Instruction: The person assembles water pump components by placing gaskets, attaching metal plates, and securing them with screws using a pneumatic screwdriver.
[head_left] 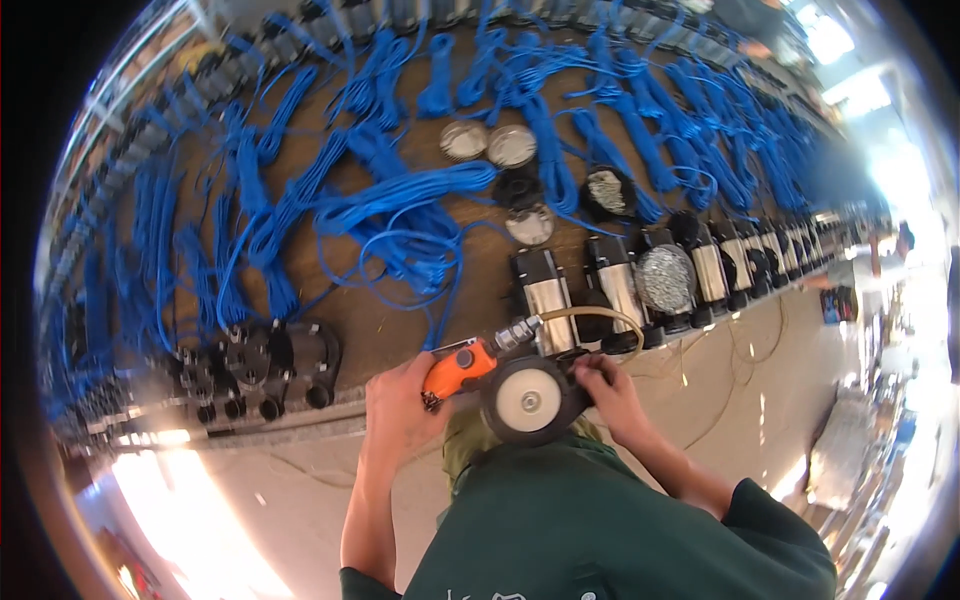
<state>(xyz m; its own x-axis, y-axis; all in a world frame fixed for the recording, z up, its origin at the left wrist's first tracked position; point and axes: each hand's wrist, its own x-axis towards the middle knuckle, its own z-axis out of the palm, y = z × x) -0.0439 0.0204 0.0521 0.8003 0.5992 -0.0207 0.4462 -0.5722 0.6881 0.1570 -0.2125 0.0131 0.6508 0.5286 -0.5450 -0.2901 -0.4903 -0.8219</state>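
My left hand [403,398] is closed round an orange air tool [462,368]. A metal coupling [518,332] joins the tool to a thin yellowish hose [612,314] that curves to the right. Just right of the tool, in front of my body at the bench edge, is a round black pump part [528,400] with a white disc in its middle. My right hand [610,392] has its fingers pinched together at the right rim of this part. What lies between those fingertips is too small to make out.
Bundles of blue cable [410,225] cover much of the brown bench [365,318]. Silver-and-black pump bodies [548,295] stand in a row along the right edge. Black fittings [270,360] sit at the left. Round mesh discs [665,278] lie among them.
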